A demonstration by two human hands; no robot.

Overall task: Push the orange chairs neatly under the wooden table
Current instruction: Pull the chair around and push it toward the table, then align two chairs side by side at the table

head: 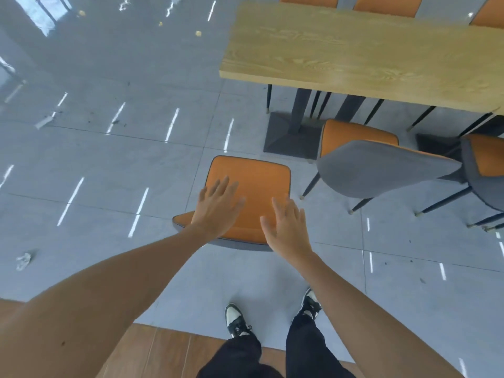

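Both of my hands are stretched out in front of me with the fingers straight and a little spread, holding nothing: my left hand (pixel 218 207) is over the top edge of the backrest of the nearest orange padded chair with a grey shell (pixel 246 199), and my right hand (pixel 286 227) is over the right end of the same backrest. Whether the palms really touch the chair or only hover just above it, I cannot tell. Below my arms I see my black trousers (pixel 272 356) and my black and white sneakers (pixel 235 319), which stand on the grey tiled floor (pixel 136 165) close to a brown wooden strip of floor (pixel 169 350). This nearest chair stands apart from the long light wooden table (pixel 368 58), on the open floor before its left end. To the right, a second orange chair with a grey back (pixel 381 165) stands near the table's dark pedestal base (pixel 289 135), with only the front of its seat at the table edge, and a third orange chair (pixel 485 170) is at the right border. Beyond the far side of the table the orange backs of more chairs (pixel 387 5) show. Some small scraps of litter (pixel 24 261) lie on the floor at the left.
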